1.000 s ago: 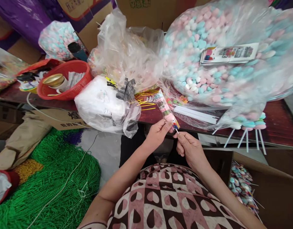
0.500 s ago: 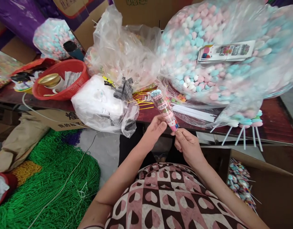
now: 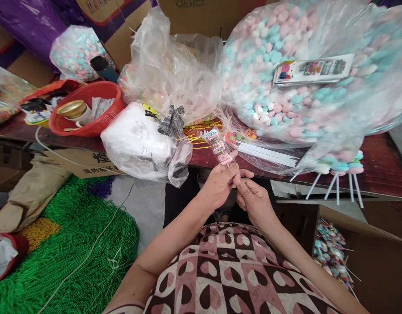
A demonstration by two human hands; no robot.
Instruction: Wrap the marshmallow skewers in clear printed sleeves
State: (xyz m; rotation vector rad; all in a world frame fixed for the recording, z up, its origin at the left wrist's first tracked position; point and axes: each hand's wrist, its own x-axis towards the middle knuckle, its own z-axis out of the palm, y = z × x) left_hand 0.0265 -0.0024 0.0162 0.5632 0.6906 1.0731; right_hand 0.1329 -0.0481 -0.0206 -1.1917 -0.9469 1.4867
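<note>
A wrapped marshmallow lollipop (image 3: 218, 146) in a printed clear bag points up and away from me, over the table's front edge. My left hand (image 3: 218, 185) is closed around its lower end, thumb on top. Just to the right, my right hand (image 3: 255, 196) is closed in a pinch at the bottom of the bag, fingertips touching my left hand. The stick and bag end are mostly hidden by my fingers. Beyond the lollipop lie thin yellow ties (image 3: 199, 137) and small colourful gummy candies (image 3: 240, 135).
A big clear bag of pastel marshmallows (image 3: 269, 100) fills the right, bearing a stack of printed bags (image 3: 314, 69). Unwrapped marshmallow lollipops (image 3: 343, 167) overhang the edge. Below stands a carton (image 3: 367, 244) with wrapped ones. Left are a red basket (image 3: 105, 111) and green bead strands (image 3: 89, 226).
My left hand has moved right and closed around the lower end of the lollipop's bag, meeting my right hand. The bag is now gathered at the bottom, its lower print covered.
</note>
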